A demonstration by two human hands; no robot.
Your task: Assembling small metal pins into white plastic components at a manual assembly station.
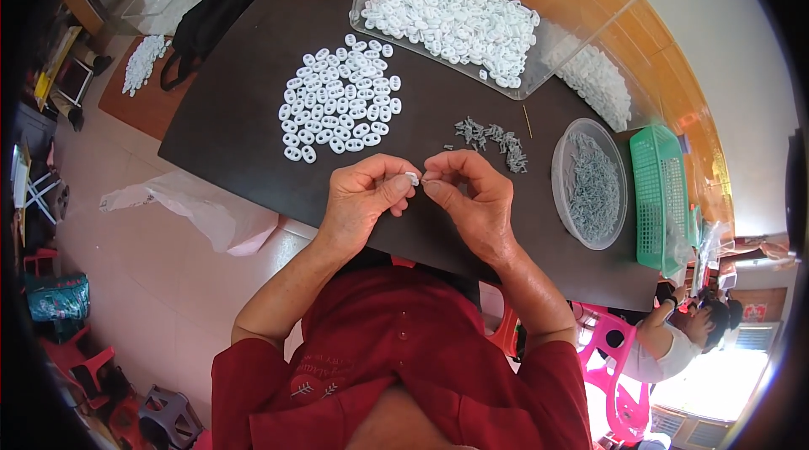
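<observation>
Grips a small white piece (412, 178) between thumb and fingers of the left hand (358, 197), above a dark table (232, 113). Curls the right hand (478, 201) just beside it, with fingertips bunched; cannot tell whether gripping anything. Shows, beyond, loose white two-holed pieces (341, 104) leftward, small grey parts (510, 147) rightward, then a round clear tub (590, 126) of more.
</observation>
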